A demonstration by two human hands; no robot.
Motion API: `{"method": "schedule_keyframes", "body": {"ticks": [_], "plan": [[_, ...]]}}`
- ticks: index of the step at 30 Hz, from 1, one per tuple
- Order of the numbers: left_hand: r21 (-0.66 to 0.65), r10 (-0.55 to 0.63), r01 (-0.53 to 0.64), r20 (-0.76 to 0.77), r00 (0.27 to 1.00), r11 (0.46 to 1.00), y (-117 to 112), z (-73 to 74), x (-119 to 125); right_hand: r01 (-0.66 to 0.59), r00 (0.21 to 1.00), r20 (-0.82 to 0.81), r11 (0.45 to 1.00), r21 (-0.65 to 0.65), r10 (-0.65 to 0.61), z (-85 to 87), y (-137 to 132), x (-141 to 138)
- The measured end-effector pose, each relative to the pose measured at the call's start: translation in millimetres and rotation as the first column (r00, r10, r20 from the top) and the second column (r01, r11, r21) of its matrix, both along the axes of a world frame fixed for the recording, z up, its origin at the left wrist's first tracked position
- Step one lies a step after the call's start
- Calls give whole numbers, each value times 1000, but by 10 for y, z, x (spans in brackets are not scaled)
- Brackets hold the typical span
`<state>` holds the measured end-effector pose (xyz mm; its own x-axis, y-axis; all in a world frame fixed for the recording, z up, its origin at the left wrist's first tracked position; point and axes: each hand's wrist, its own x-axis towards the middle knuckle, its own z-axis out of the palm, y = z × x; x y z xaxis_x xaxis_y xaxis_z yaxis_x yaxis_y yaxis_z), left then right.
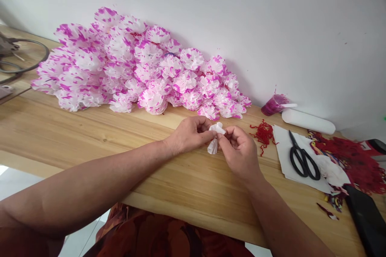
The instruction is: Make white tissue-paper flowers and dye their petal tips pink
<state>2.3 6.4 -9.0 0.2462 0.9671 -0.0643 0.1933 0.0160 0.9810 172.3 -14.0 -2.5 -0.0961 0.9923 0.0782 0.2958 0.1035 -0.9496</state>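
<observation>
A small piece of white tissue paper (212, 147), gathered at its middle, is pinched between the fingertips of both hands above the table. My left hand (190, 133) grips it from the left, thumb and fingers closed. From the right, my right hand (239, 149) pinches the same gather with thumb and curled fingers. A trace of red shows at the pinch, too small to make out. Behind the hands rises a heap of white tissue-paper flowers (150, 54) with magenta-tinted edges. Short red yarn pieces (263, 133) lie just right of my right hand.
Black-handled scissors (304, 161) rest on white paper sheets (282, 156) at the right. Near the wall are a cup of magenta dye (273, 105) and a white roll (308, 121). Red mesh (352, 160) and a black phone (366, 221) lie farther right. A cable (45, 48) loops at the left.
</observation>
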Motion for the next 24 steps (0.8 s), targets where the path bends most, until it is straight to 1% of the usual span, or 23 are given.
{"method": "schedule_keyframes", "body": {"ticks": [5,10,13,18,20,24], "plan": [[22,22,-22,-7,1000,1000,4,-48,9,57,994,91,998,24,-59,-9,-3,2],[107,41,-36,-45,998,994,-19,-26,22,68,979,182,990,125,-90,-2,-14,0],[96,31,-28,-33,999,995,-19,-29,24,66,982,170,991,114,-84,-3,-13,-2],[33,15,-15,-11,1000,999,0,-52,14,54,995,80,998,28,-56,-5,4,3],[36,17,-16,-27,999,999,-4,-45,13,43,994,94,998,50,-48,-5,2,3],[85,33,-26,-75,997,996,-20,-31,16,53,980,183,991,121,-75,-13,-10,3]]}}
